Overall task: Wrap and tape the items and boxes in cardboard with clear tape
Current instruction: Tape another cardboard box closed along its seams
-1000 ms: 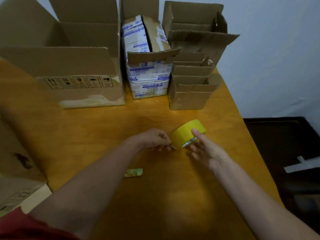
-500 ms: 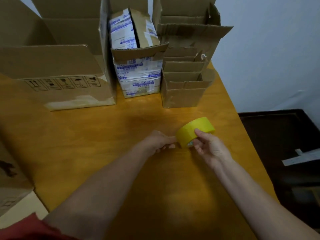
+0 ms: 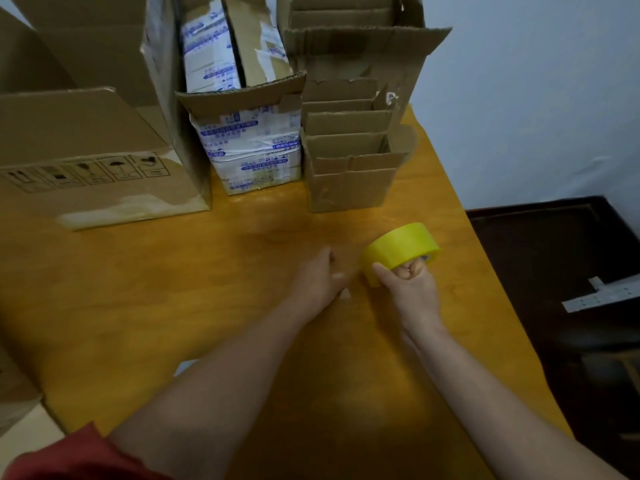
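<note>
1. Right now the right hand (image 3: 414,296) grasps the tape roll (image 3: 398,249), thumb on the yellow outer face and fingers (image 3: 410,270) curled into the core; the roll is low over the desk (image 3: 207,306), near its right edge and well apart from the boxes.
2. The left hand (image 3: 317,280) sits just beside the roll with its fingers turned under, out of view; whether they pinch a free tape end or hold nothing I cannot tell (no drawn strip shows between hand and roll).
3. Nothing looks wrapped yet, I judge; the large cardboard box (image 3: 104,161), the carton with printed tape (image 3: 249,147) and the row of small open boxes (image 3: 349,174) stand at the back of the desk, flaps up; the step in hand seems to be finding or peeling the tape end.
4. Risks from here: the end may lie flat and hard to find, so a nail picking at it could split off a sliver; a strip pulled with no box close by may fold onto itself or stick to the desk; a hard tug could twist the roll off the fingers and over the nearby edge.
</note>
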